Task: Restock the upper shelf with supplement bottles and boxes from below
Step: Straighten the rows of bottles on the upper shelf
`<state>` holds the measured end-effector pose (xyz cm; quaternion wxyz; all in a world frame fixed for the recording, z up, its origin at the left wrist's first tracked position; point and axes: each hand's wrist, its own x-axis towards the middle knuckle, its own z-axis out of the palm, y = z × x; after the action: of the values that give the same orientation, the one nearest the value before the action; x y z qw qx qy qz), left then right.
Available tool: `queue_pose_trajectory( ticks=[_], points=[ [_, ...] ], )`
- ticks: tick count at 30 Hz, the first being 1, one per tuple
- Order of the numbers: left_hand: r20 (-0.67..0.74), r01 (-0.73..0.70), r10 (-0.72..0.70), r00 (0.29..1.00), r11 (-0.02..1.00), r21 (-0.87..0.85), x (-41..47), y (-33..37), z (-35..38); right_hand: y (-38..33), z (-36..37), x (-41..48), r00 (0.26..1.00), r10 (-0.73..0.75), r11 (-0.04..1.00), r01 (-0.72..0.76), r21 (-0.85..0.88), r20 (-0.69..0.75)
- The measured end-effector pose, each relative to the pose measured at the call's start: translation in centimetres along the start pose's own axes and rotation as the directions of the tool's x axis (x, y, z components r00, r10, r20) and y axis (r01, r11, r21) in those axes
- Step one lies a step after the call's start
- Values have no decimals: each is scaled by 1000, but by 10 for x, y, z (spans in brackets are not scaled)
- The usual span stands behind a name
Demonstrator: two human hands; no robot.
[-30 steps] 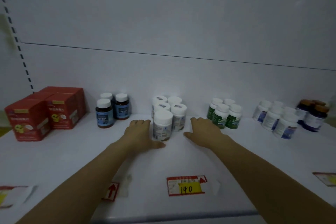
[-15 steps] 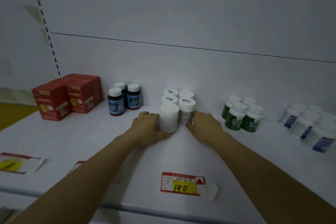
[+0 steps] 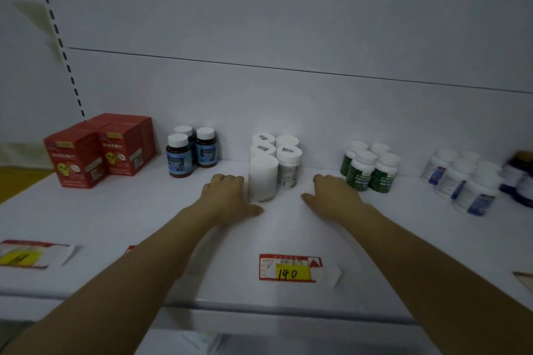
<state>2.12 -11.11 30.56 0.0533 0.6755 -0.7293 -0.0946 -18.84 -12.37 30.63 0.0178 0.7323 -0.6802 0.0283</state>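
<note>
On the white upper shelf (image 3: 121,210), a plain white bottle (image 3: 263,179) stands upright in front of a tight cluster of white-capped bottles (image 3: 284,153). My left hand (image 3: 227,196) rests on the shelf against the front bottle's left side, thumb spread out below it, not wrapped round it. My right hand (image 3: 334,199) lies flat on the shelf to the right of the cluster, a small gap away from it, holding nothing.
Red boxes (image 3: 86,153) stand at the left, then dark bottles with blue labels (image 3: 184,155). Green-labelled bottles (image 3: 369,170), white bottles with blue labels (image 3: 461,181) and dark bottles (image 3: 522,179) fill the right. A "140" price tag (image 3: 288,268) lies near the front edge.
My left hand has let go of the front white bottle and now lies beside it. My right hand has slid right, away from the cluster.
</note>
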Motion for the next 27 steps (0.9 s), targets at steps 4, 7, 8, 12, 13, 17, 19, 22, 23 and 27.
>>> queue_pose_trajectory(
  ticks=[4,7,8,12,13,17,19,22,23,27],
  points=[
    [106,-48,41,994,997,67,-19,2,-8,15,-11,-31,999,51,999,-51,-10,14],
    [164,-113,102,981,992,58,-34,11,-15,30,-16,-56,995,103,995,-103,10,11],
    [166,-131,123,978,990,43,-38,16,-17,36,-17,-64,992,124,992,-124,9,13],
    [155,-226,221,963,974,11,-45,51,-18,66,-20,-87,979,201,980,-200,-17,29],
    [153,-237,235,960,971,-5,-45,63,-16,74,-21,-90,976,214,977,-214,-18,33],
    [85,-286,284,955,958,11,-36,105,-3,115,-22,-95,966,257,966,-256,-13,31],
    [72,-286,283,956,958,27,-25,122,5,139,-21,-93,963,269,963,-269,-17,21],
    [70,-244,241,968,968,51,-4,144,16,172,-19,-80,967,254,967,-254,-21,16],
    [66,-225,221,973,973,56,3,152,19,180,-19,-74,971,239,971,-238,-22,20],
    [6,-139,139,990,990,36,33,180,30,200,-12,-40,990,140,990,-140,1,15]
  ],
)
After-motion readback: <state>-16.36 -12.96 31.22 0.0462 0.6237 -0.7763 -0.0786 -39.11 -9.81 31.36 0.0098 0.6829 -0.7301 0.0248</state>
